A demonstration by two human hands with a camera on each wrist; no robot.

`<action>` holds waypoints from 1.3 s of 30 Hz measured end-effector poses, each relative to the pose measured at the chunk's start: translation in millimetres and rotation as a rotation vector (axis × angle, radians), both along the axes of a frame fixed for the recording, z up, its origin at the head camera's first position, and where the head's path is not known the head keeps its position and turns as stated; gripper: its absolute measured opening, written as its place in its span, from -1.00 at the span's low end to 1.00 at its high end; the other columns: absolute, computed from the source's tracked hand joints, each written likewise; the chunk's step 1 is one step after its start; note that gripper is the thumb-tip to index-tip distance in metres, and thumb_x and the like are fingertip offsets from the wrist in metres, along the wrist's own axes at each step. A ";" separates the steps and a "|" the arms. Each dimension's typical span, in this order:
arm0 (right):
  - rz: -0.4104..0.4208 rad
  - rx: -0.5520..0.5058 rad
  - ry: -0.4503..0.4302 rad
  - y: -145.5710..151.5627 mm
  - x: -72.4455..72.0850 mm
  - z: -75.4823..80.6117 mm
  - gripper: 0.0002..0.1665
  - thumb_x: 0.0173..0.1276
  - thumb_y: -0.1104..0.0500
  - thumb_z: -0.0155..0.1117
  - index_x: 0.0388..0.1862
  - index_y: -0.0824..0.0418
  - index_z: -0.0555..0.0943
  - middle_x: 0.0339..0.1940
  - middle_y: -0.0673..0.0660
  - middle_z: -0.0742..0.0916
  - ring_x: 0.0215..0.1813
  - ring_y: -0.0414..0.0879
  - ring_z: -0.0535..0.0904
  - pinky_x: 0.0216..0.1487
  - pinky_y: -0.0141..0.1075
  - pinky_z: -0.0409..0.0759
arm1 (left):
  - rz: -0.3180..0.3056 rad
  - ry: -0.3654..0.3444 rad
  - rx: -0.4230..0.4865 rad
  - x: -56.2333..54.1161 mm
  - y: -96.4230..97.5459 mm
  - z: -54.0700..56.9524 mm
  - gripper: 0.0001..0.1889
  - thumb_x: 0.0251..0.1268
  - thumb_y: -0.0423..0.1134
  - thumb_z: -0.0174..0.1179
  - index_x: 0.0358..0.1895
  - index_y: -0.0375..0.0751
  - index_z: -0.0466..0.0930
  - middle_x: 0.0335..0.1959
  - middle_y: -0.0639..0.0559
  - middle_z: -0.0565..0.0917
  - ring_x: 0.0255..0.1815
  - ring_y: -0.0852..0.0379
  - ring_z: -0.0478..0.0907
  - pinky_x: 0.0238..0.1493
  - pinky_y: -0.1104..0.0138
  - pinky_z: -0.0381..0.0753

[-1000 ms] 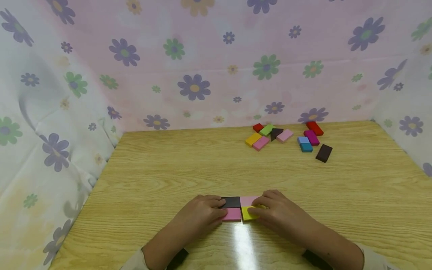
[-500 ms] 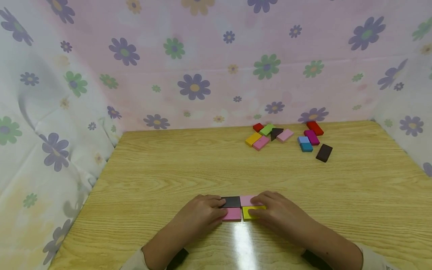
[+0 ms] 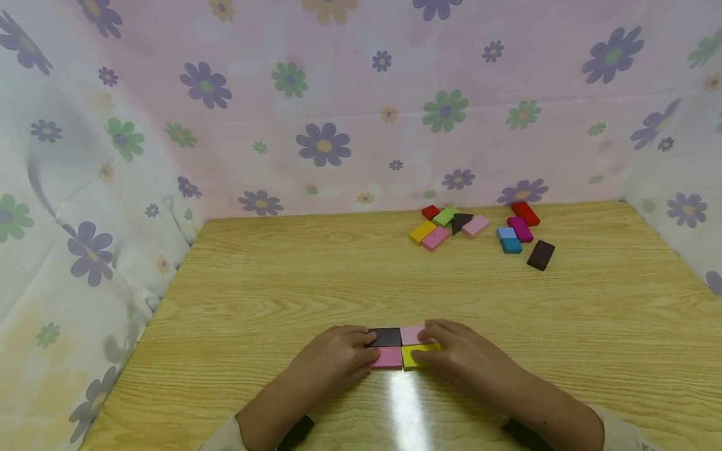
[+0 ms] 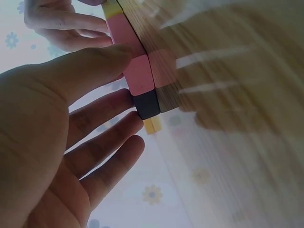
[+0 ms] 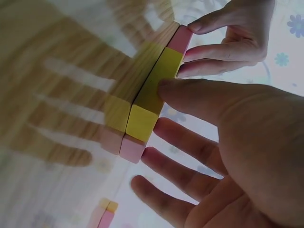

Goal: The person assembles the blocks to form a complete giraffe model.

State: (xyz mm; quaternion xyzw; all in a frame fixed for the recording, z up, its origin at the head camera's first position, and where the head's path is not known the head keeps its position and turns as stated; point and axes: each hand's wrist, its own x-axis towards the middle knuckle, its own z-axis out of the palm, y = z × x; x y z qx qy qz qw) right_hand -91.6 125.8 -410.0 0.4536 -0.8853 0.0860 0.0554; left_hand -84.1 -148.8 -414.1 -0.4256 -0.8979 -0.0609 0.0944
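Observation:
Four-cornered blocks lie together in two rows on the wooden table. The back row has a dark grey block (image 3: pixel 386 337) and a light pink block (image 3: pixel 410 335); in front are a pink block (image 3: pixel 390 358) and a yellow block (image 3: pixel 408 359). My left hand (image 3: pixel 338 354) is at their left end, thumb on the pink block and fingertips touching the dark one. At the right end, my right hand (image 3: pixel 464 352) lays its thumb on the yellow block, fingers against the light pink one. Fingers of both hands look nearly straight in the wrist views. Hands cover the rows' outer ends.
Farther back on the table (image 3: pixel 282 269) lie loose blocks, among them an orange block (image 3: pixel 423 232), a green block (image 3: pixel 445 216), a dark triangular block (image 3: pixel 460 223), a red block (image 3: pixel 526 213) and a dark brown block (image 3: pixel 541 255). A flowered cloth (image 3: pixel 350 94) hangs behind.
The yellow block has moved slightly left with my right thumb, and the gap beside the pink block has narrowed. My left hand has stayed in place.

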 end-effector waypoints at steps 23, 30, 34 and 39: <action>0.015 -0.016 -0.011 0.3 0.2 0.6 -0.56 0.15 0.20 0.55 0.03 -0.07 0.76 0.08 0.05 0.69 0.15 0.00 0.63 0.02 -0.19 0.75 | 0.025 -0.003 0.022 2.7 -0.2 1.9 -0.82 0.29 -0.13 0.36 -0.08 0.02 0.79 0.05 0.04 0.75 0.11 0.10 0.68 0.07 0.16 0.72; -0.062 -0.120 -0.002 8.4 -13.4 4.8 -0.57 0.14 0.13 0.57 0.03 -0.04 0.75 0.05 0.01 0.72 0.12 -0.07 0.65 0.06 -0.14 0.73 | 0.004 -0.014 0.046 2.6 -1.0 1.7 -0.82 0.27 -0.16 0.37 -0.09 0.00 0.79 0.03 0.01 0.77 0.09 0.08 0.69 0.10 0.20 0.70; -0.149 -0.133 0.004 25.2 -36.8 12.1 -0.59 0.18 0.19 0.53 0.05 0.05 0.75 0.06 0.09 0.73 0.12 0.01 0.65 0.05 -0.08 0.73 | 0.006 -0.019 0.048 3.0 -1.6 2.2 -0.82 0.27 -0.15 0.37 -0.09 0.01 0.78 0.03 0.01 0.77 0.10 0.07 0.69 0.12 0.21 0.69; -0.261 -0.080 0.008 58.5 -69.4 18.0 -0.59 0.22 0.24 0.48 0.07 0.21 0.72 0.07 0.26 0.71 0.09 0.19 0.65 -0.03 0.02 0.74 | 0.002 -0.018 0.053 3.2 -1.2 3.4 -0.81 0.27 -0.17 0.37 -0.08 -0.01 0.79 0.03 0.00 0.77 0.10 0.07 0.69 0.12 0.21 0.68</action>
